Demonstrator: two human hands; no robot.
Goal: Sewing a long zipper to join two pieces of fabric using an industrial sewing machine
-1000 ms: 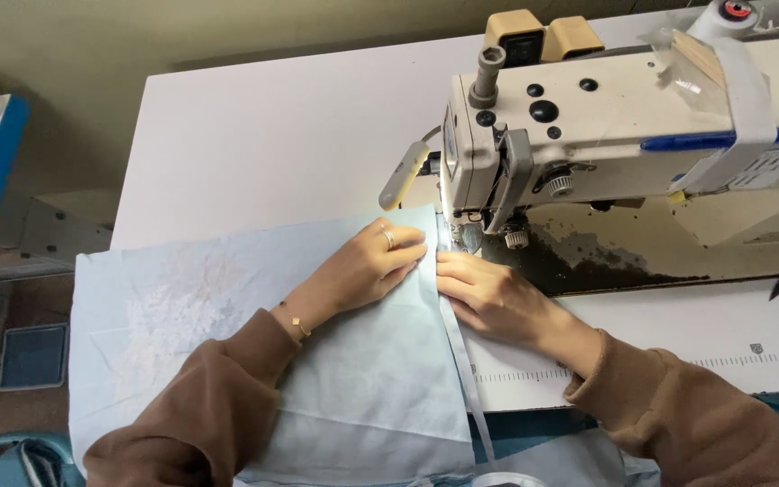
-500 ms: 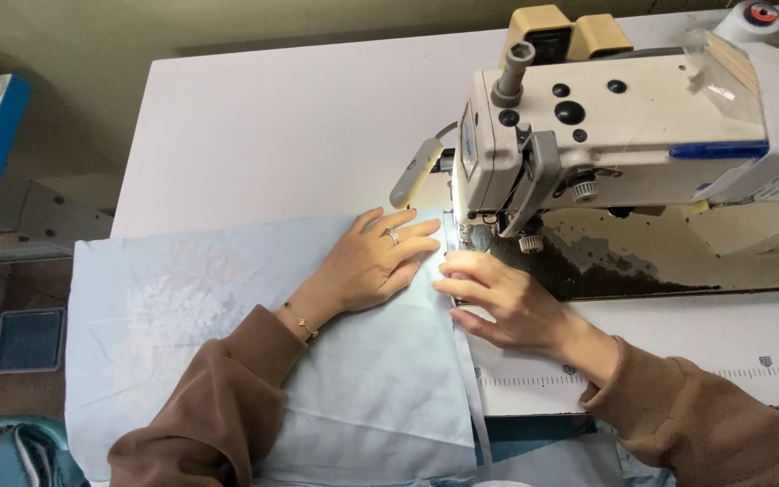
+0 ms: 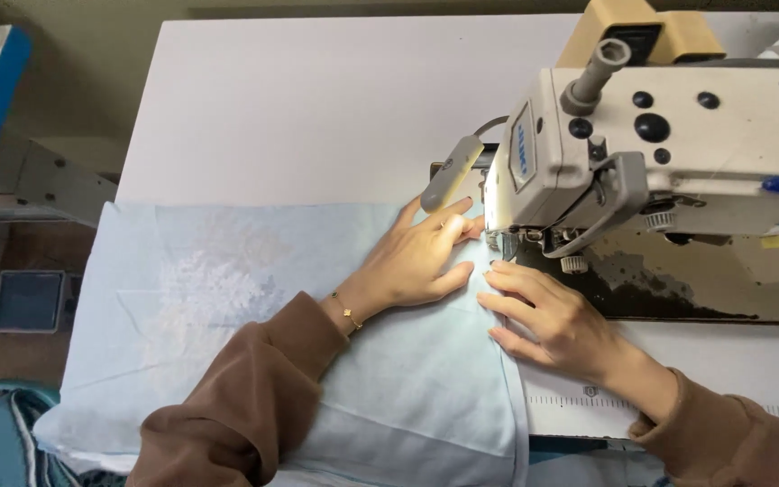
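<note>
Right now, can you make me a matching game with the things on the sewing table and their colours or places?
Things:
1. cloth
2. sewing machine
3. left hand
4. sleeve

Matches:
A. brown
B. cream, at the right of the table
C. pale blue, spread flat
D. flat on the cloth, wearing a thin gold bracelet

Pairs: 1-C, 2-B, 3-D, 4-A
</note>
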